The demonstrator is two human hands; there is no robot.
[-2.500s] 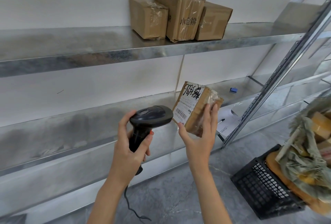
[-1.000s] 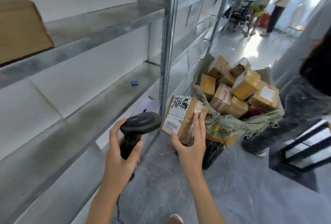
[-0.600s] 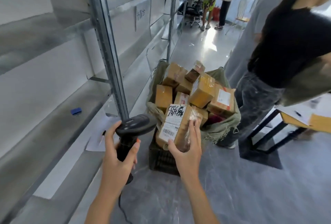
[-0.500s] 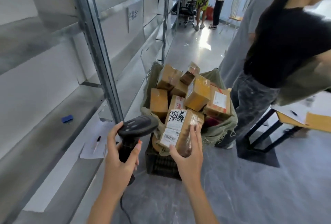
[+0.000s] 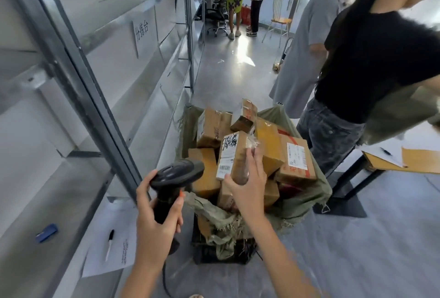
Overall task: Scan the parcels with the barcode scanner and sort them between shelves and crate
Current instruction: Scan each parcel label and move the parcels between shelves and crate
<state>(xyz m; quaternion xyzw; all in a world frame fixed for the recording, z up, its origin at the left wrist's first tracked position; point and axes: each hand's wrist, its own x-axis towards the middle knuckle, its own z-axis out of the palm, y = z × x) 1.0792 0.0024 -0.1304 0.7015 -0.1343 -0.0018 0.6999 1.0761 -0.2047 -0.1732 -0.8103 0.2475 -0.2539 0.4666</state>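
We hold the small brown cardboard parcel with a white label (image 5: 234, 155) in our right hand (image 5: 247, 184), the black barcode scanner (image 5: 175, 180) gripped in our left hand (image 5: 154, 222) at its nine o'clock. The sack-lined black crate (image 5: 219, 247) beneath remains heaped with boxes; we judge most sorting remains.

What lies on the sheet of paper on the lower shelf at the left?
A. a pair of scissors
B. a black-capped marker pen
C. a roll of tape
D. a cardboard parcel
B: a marker pen with a black cap and white barrel lies on the paper sheet; a small blue object sits on the shelf to the paper's left.
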